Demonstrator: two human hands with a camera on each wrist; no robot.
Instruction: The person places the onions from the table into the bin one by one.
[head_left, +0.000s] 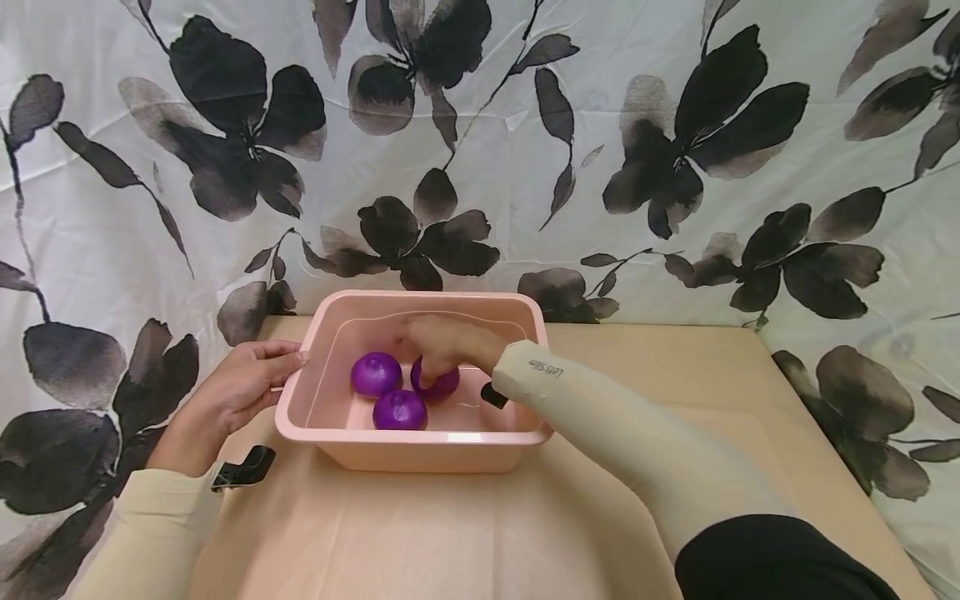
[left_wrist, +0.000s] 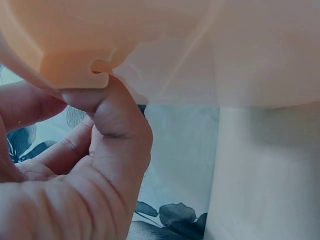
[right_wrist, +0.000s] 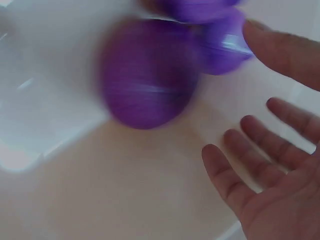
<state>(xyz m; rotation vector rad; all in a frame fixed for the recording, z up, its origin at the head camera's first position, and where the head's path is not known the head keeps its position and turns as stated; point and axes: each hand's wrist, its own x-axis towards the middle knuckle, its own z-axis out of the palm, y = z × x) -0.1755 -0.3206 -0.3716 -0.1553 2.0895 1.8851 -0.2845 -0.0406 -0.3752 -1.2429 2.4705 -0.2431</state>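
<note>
Three shiny purple balls (head_left: 400,410) lie close together inside a pink plastic basin (head_left: 431,450). My left hand (head_left: 243,383) pinches the basin's left rim, thumb on the lip and fingers below it. In the left wrist view, that thumb (left_wrist: 117,107) presses beside a small notch in the rim. My right hand (head_left: 442,342) reaches into the basin over the right-hand ball, partly covering it. The right wrist view shows the right hand (right_wrist: 275,175) with fingers spread and nothing in its grasp; a blurred purple ball (right_wrist: 150,75) is left of its fingertips.
The basin stands on a tan-covered table (head_left: 420,533), near its back edge. Behind it hangs a white cloth (head_left: 525,167) with dark flower prints. My right forearm (head_left: 622,425) crosses over the basin's right rim.
</note>
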